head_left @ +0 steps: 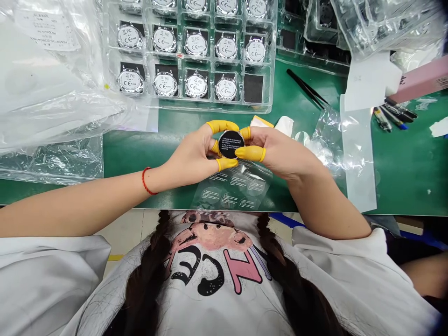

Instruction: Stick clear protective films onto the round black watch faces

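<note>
Both my hands hold one round black watch body [231, 143] with small white print on its face, just above the green mat. My left hand [196, 154] pinches its left side and my right hand [276, 151] pinches its right side. Yellow finger cots cover the fingertips of both hands. Under my hands lies a clear sheet of round printed film stickers [233, 189]. Beyond them stands a clear plastic tray [266, 100] with several watch bodies [196, 85] lying back up in its cells; one cell at the near right holds only a black pad [253, 87].
Crumpled clear plastic bags [52, 107] cover the left side. More clear trays and bags [367, 23] sit at the back right. Black tweezers [307, 88], several pens [394, 114], a pink box [423, 79] and strips of clear film [353, 154] lie on the green mat [406, 172].
</note>
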Motion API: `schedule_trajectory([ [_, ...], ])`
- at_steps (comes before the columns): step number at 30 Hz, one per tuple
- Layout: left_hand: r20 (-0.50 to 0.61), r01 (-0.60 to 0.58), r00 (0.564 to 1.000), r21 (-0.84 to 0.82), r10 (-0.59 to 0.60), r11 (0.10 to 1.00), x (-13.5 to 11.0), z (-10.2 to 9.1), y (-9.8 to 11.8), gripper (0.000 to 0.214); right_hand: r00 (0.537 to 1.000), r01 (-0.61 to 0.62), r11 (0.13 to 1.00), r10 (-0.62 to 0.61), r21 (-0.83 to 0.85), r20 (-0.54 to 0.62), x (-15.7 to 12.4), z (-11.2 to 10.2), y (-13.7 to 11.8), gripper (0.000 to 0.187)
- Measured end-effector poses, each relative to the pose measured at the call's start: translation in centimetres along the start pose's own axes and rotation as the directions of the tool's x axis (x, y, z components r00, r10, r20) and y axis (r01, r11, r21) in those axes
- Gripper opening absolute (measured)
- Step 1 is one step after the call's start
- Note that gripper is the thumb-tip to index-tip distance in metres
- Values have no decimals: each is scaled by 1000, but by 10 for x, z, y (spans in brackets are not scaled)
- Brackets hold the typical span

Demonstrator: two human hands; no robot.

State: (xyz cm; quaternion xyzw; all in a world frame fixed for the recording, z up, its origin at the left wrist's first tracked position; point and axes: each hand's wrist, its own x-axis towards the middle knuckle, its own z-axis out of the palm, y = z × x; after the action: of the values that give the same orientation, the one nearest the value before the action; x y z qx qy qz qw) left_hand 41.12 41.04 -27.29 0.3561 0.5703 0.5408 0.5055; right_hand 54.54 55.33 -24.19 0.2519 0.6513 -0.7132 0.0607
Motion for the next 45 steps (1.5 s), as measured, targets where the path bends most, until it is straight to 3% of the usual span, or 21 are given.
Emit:
schedule_trajectory([
  [7,5,18,1000,-9,-18,1000,1,1,-4,56,999,-36,998,37,-41,13,4,10,5,29],
  [13,16,-5,1000,-19,5,1000,1,0,-6,58,990,-8,973,-24,-230,-136,-1,15,8,34],
  [16,31,-14,999,-2,14,1000,-1,-2,-4,60,996,31,961,-53,-276,-73,-7,11,2,41],
  [22,6,-36,999,9,36,999,-3,-3,-3,61,1000,18,998,-19,-59,-13,-10,7,-6,39],
  [29,-41,-114,992,109,119,987,-6,1,-2,57,976,120,986,-95,119,-194,-7,17,5,21],
  [34,-73,-120,988,176,135,977,-11,3,-2,54,962,141,975,-94,174,-255,-3,22,11,34],
  [39,-75,-137,985,179,152,974,-12,2,-6,55,951,149,975,-96,162,-295,2,24,11,47],
  [45,-46,-97,994,102,102,990,-9,2,-3,54,923,210,978,-198,0,-331,4,22,12,58],
])
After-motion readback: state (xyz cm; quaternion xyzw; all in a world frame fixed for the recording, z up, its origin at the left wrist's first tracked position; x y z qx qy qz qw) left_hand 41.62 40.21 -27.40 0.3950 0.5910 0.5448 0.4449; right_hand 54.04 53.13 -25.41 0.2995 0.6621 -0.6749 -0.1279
